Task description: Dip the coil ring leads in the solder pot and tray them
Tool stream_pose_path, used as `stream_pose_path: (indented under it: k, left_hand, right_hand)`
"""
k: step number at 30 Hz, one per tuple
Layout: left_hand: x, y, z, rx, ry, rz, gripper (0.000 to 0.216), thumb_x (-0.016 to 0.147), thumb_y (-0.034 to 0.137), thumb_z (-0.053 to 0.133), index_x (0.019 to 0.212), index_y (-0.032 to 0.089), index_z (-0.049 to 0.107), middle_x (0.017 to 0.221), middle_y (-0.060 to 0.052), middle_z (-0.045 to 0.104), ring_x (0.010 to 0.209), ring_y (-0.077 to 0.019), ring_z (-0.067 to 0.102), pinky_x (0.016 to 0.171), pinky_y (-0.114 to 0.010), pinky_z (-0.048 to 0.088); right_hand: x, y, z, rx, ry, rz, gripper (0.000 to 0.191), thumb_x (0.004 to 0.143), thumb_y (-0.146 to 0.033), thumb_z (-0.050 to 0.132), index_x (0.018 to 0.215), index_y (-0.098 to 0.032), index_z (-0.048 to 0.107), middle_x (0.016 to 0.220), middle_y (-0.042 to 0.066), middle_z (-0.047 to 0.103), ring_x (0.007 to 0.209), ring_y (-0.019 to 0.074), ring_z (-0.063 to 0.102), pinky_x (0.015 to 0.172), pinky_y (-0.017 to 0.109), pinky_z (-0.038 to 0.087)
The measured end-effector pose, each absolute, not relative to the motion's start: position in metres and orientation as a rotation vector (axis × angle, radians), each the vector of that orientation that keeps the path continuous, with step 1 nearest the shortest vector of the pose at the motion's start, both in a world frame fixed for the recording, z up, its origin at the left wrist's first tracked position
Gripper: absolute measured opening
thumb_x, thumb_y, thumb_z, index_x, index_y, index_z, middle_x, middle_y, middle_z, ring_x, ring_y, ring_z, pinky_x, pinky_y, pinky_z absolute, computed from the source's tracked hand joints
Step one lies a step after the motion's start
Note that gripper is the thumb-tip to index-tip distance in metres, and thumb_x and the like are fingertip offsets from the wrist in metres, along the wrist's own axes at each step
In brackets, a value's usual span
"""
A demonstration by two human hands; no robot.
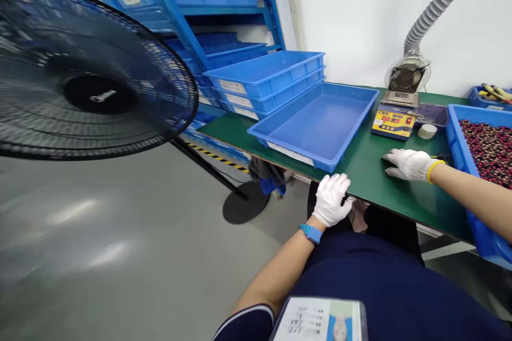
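Note:
My left hand [331, 200], in a white glove, is at the front edge of the green table [362, 173]. Its fingers lie over the edge and the thumb is lower, below the tabletop. Just beyond it is a shallow blue tray [316, 117] with a bare bottom. My right hand [410, 164], in a white glove with a yellow cuff, rests on the tabletop with fingers apart. It is nearest the yellow and blue control box [393, 124] with red digits and a small round white item [427, 131].
A blue bin [452, 133] at right holds many small dark red and tan pieces. Stacked blue trays [276, 77] stand at the back left. A fume fan [404, 80] with a grey hose [440, 0] is behind. A large black floor fan [100, 94] fills the left.

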State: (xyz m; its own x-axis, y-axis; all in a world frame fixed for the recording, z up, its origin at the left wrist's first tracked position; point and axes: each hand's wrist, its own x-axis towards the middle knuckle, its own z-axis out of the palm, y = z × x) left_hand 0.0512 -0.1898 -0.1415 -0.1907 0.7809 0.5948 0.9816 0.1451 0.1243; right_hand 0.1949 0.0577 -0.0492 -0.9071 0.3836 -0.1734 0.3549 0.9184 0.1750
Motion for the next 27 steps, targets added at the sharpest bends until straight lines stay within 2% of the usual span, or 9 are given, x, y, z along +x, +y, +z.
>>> stream_pose_path:
  k: [4,7,12,17,22,25,27]
  left_hand:
    - [0.031,-0.190,-0.148,-1.699,-2.120,-0.779,0.038,0.076,0.029,0.057,0.112,0.019,0.063,0.128,-0.015,0.062,0.119,-0.0339,0.056,0.103,-0.051,0.031]
    - [0.005,-0.178,-0.166,-1.717,-2.187,-0.837,0.042,0.067,0.025,0.060,0.107,0.015,0.062,0.124,-0.020,0.062,0.113,-0.0420,0.056,0.097,-0.059,0.026]
    - [-0.014,-0.167,-0.192,-1.501,-2.020,-0.753,0.027,0.051,0.024,0.062,0.077,0.019,0.056,0.093,-0.014,0.071,0.079,-0.0351,0.061,0.083,-0.052,0.029]
    - [-0.011,-0.175,-0.192,-1.470,-1.955,-0.758,0.031,0.044,0.024,0.058,0.074,0.020,0.053,0.092,-0.013,0.071,0.076,-0.0331,0.059,0.081,-0.049,0.029]
    - [-0.014,-0.174,-0.198,-1.444,-1.771,-0.786,0.033,0.049,0.027,0.059,0.082,0.021,0.053,0.095,-0.008,0.071,0.080,-0.0274,0.058,0.092,-0.052,0.028]
    - [-0.015,-0.168,-0.210,-1.338,-1.692,-0.824,0.028,0.057,0.031,0.059,0.081,0.021,0.050,0.094,-0.005,0.070,0.086,-0.0242,0.056,0.102,-0.055,0.019]
    - [-0.019,-0.162,-0.222,-1.255,-1.646,-0.863,0.027,0.062,0.040,0.060,0.077,0.021,0.046,0.091,-0.004,0.069,0.094,-0.0244,0.054,0.106,-0.057,0.013]
  right_hand:
    - [0.200,0.049,-0.038,0.598,2.871,0.252,0.054,0.091,-0.053,0.042,0.135,-0.022,0.052,0.122,0.015,0.057,0.105,0.0327,0.060,0.080,0.042,0.049]
    - [0.196,0.052,-0.034,0.621,2.854,0.233,0.060,0.089,-0.059,0.041,0.139,-0.025,0.048,0.130,0.015,0.053,0.110,0.0356,0.058,0.082,0.045,0.048]
    - [0.188,0.065,-0.033,0.693,2.799,0.155,0.061,0.087,-0.057,0.044,0.139,-0.025,0.049,0.131,0.010,0.054,0.112,0.0355,0.057,0.084,0.045,0.048]
    - [0.187,0.067,-0.031,0.674,2.834,0.145,0.059,0.086,-0.058,0.046,0.136,-0.026,0.051,0.130,0.008,0.056,0.109,0.0333,0.059,0.082,0.043,0.049]
    - [0.185,0.063,-0.029,0.642,2.807,0.119,0.059,0.087,-0.059,0.046,0.134,-0.024,0.053,0.128,0.009,0.057,0.108,0.0333,0.060,0.081,0.043,0.050]
    - [0.185,0.063,-0.029,0.639,2.819,0.131,0.058,0.086,-0.059,0.046,0.132,-0.025,0.054,0.128,0.007,0.058,0.108,0.0338,0.059,0.079,0.044,0.051]
    - [0.185,0.065,-0.029,0.641,2.839,0.137,0.059,0.085,-0.060,0.045,0.133,-0.026,0.055,0.128,0.008,0.058,0.108,0.0342,0.059,0.079,0.046,0.050]
